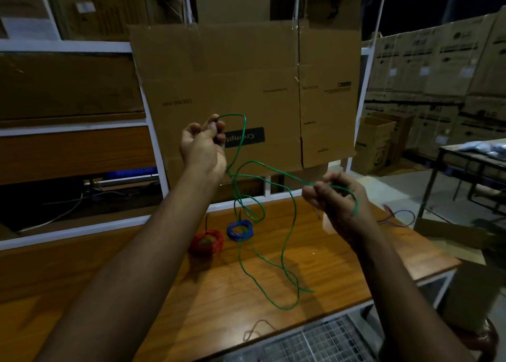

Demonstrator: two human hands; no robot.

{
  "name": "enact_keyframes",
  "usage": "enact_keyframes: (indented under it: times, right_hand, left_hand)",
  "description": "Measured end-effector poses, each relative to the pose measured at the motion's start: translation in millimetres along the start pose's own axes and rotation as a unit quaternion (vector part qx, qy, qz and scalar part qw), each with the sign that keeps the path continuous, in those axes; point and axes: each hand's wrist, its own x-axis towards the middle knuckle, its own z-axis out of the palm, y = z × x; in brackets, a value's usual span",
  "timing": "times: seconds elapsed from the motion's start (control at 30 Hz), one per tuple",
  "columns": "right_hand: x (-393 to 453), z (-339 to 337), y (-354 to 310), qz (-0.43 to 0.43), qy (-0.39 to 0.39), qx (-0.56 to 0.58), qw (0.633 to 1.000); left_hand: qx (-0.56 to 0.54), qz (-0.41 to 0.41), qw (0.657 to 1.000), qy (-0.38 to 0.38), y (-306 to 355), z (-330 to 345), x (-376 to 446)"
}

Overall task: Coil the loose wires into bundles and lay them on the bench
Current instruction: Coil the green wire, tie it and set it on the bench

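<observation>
A long loose green wire hangs in loops between both hands and trails down onto the wooden bench. My left hand is raised and pinches one end of it, with a loop arching above the fingers. Lower and to the right, my right hand grips another stretch of the same wire, which wraps round the back of the hand. A red coiled bundle and a blue coiled bundle lie side by side on the bench below the hands.
A purple wire lies loose at the bench's far right edge, and a thin brown wire near the front edge. A cardboard sheet stands behind the bench. A metal grid sits below the front. Stacked boxes fill the right background.
</observation>
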Motion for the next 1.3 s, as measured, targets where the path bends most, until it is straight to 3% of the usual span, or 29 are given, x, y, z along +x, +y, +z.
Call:
enact_keyframes:
  times: [0.07,0.1,0.17,0.27,0.33,0.37,0.5,0.57,0.6,0.63,0.7,0.83,0.93,1.03,1.1,1.17,1.3]
  right_hand:
    - [-5,-2,8,-0.016,-0.004,-0.173,0.985]
    - [-6,-5,13,-0.033,-0.012,-0.292,0.956]
    - [-9,-10,19,-0.049,-0.057,-0.502,0.862]
    - [-13,-3,27,-0.006,-0.145,-0.639,0.755]
    - [-11,8,35,-0.039,-0.153,-0.659,0.735]
    - [-11,17,40,-0.062,-0.135,-0.638,0.755]
    - [0,60,72,-0.051,0.023,-0.432,0.900]
    - [3,86,89,0.011,0.043,-0.199,0.979]
    - [4,98,93,0.066,0.038,-0.038,0.996]
    - [4,108,97,0.132,0.022,0.096,0.986]
    - [1,120,101,0.227,-0.021,0.236,0.945]
    - [-4,106,102,0.276,-0.035,0.297,0.913]
    - [-5,81,98,0.344,-0.114,0.379,0.851]
    - [-14,74,83,0.388,-0.248,0.273,0.845]
    - [-19,74,72,0.373,-0.322,0.208,0.845]
    - [-22,73,64,0.345,-0.342,0.175,0.856]
    - [-26,54,59,0.353,-0.319,0.270,0.837]
  left_hand:
    - [0.000,0.000,1.000,0.007,1,2,-3]
    - [0.002,-0.001,1.000,0.010,2,2,-4]
    - [-0.004,-0.006,1.000,0.013,3,4,-7]
    - [-0.014,-0.016,1.000,0.011,6,6,-9]
    - [-0.023,-0.037,0.999,0.001,3,9,-13]
    - [-0.025,-0.054,0.998,-0.005,0,10,-16]
    - [-0.036,-0.104,0.993,-0.035,-12,15,-32]
    - [-0.044,-0.112,0.991,-0.051,-14,20,-38]
    - [-0.047,-0.113,0.991,-0.056,-14,21,-39]
    - [-0.047,-0.111,0.991,-0.060,-14,21,-40]
    - [-0.036,-0.107,0.991,-0.070,-10,18,-39]
    - [-0.018,-0.102,0.992,-0.078,5,5,-32]
    - [-0.011,-0.090,0.993,-0.070,16,-5,-24]
    - [0.004,-0.075,0.995,-0.065,16,-11,-20]
    - [0.021,-0.066,0.996,-0.057,11,-13,-20]
    - [0.030,-0.058,0.997,-0.041,7,-18,-18]
    - [0.017,-0.044,0.999,-0.003,9,-23,-10]
